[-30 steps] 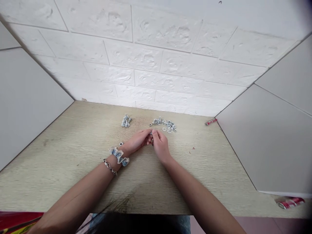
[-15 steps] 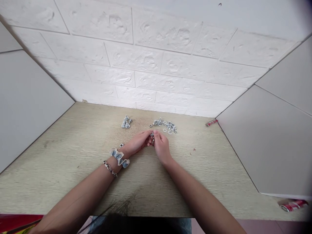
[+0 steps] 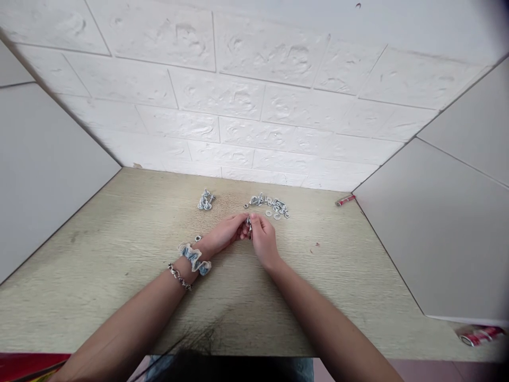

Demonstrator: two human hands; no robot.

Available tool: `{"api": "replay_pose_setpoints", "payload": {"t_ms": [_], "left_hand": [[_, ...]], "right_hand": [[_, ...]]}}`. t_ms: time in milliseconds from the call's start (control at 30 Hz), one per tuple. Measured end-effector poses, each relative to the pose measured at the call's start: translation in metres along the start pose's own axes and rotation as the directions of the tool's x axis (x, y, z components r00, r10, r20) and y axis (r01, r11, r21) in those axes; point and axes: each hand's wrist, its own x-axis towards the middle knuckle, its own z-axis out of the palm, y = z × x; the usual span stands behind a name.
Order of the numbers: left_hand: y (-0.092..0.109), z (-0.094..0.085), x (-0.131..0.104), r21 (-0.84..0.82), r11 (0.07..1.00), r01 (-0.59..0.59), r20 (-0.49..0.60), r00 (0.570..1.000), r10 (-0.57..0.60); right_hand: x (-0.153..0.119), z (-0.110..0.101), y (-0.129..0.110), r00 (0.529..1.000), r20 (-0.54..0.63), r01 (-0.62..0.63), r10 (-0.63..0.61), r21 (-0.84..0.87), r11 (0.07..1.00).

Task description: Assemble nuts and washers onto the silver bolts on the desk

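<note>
My left hand [image 3: 227, 232] and my right hand [image 3: 264, 240] meet over the middle of the table, fingertips pinched together. Between them is a small silvery bolt [image 3: 248, 220], mostly covered by the fingers; whether a nut or washer sits on it I cannot tell. Just beyond the fingertips lies a single nut [image 3: 246, 206]. Another nut [image 3: 198, 239] rests beside my left wrist. A loose pile of bolts, nuts and washers [image 3: 270, 202] spreads behind my right hand, with two flat washers [image 3: 277, 216] at its near edge. To the left, several bolts fitted with washers [image 3: 206, 200] form a small group.
The pale wooden table [image 3: 119, 254] backs onto a white brick-patterned wall [image 3: 242, 101]. Grey panels [image 3: 449, 223] stand at both sides. A red tube-shaped item [image 3: 345, 200] lies at the back right corner, and a similar red one [image 3: 480, 336] at the front right.
Both hands keep the same pinch at the same spot, with only a very slight shift of the fingers and the view. The piles look unchanged.
</note>
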Motion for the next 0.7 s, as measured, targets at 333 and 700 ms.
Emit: {"api": "replay_pose_setpoints", "payload": {"t_ms": [333, 700], "left_hand": [[-0.001, -0.002, 0.002, -0.055, 0.998, 0.009, -0.026, 1.0, -0.01], [0.0, -0.001, 0.0, -0.075, 0.997, 0.021, -0.055, 0.998, -0.025]], "right_hand": [[-0.001, -0.001, 0.003, 0.998, -0.015, 0.056, -0.057, -0.057, 0.997], [0.003, -0.017, -0.008, 0.948, 0.023, 0.293, -0.316, -0.449, 0.844]]}}
